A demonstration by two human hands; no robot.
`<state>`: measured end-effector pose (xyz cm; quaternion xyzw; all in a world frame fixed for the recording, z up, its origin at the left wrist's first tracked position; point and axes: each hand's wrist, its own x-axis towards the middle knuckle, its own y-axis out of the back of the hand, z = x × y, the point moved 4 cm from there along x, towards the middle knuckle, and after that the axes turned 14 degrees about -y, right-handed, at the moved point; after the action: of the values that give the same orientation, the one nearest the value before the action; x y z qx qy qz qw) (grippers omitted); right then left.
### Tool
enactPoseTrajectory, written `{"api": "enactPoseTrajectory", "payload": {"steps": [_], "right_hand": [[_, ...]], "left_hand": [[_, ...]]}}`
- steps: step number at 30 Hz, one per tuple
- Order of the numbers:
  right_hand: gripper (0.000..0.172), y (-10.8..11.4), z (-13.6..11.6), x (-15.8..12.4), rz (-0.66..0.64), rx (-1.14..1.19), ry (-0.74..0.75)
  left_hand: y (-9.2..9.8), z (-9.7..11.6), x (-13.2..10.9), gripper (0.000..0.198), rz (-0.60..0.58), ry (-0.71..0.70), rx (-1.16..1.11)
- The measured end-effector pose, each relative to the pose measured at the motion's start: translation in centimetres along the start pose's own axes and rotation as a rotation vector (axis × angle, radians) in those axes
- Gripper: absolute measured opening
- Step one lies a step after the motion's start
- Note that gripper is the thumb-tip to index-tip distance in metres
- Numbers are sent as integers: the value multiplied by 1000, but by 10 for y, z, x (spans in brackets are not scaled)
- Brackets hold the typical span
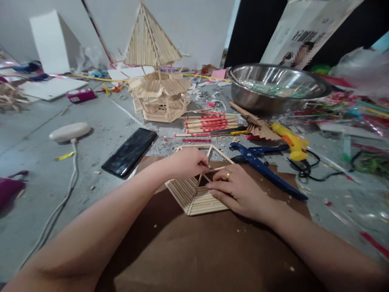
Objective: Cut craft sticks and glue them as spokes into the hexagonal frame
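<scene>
Brown paper [170,243] under your forearms carries the stick panel [185,194] | left hand [188,162] pinches one stick [217,167] over the panel's open wedge | right hand [240,190] flat, pressing the panel, gripping nothing | likely seating that stick: needs the panel pinned flat.

"Bright enough in here?"

"Plenty. Soft, even light from overhead, with hardly a hard shadow. There's only a faint shade beside the left hand [188,162], lying on the brown sheet [194,251] near us."

"Any glare?"

"A sheen inside the steel bowl [275,87] far right, and a pale reflection on the black phone [130,152]."

"Sharp?"

"In the middle, yes. The thin stick [216,167] that hand pinches is crisp. The clear plastic [358,69] at the far right smears into blur, and the edges bow outward, stretching whatever lies nearest."
</scene>
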<state>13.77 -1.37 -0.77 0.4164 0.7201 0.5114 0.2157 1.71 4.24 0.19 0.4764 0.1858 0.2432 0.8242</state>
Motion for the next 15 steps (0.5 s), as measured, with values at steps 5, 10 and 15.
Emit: {"api": "enactPoseTrajectory", "payload": {"steps": [5,10,15], "right_hand": [[22,3,4,2,53,93,-42],[23,12,19,4,191,118,-247],[27,17,25,5,282,-12,-282]], "left_hand": [[9,-6,-1,24,212,71,27],[12,-13,-3,26,365,115,61],[9,-13,-3,28,456,114,51]]}}
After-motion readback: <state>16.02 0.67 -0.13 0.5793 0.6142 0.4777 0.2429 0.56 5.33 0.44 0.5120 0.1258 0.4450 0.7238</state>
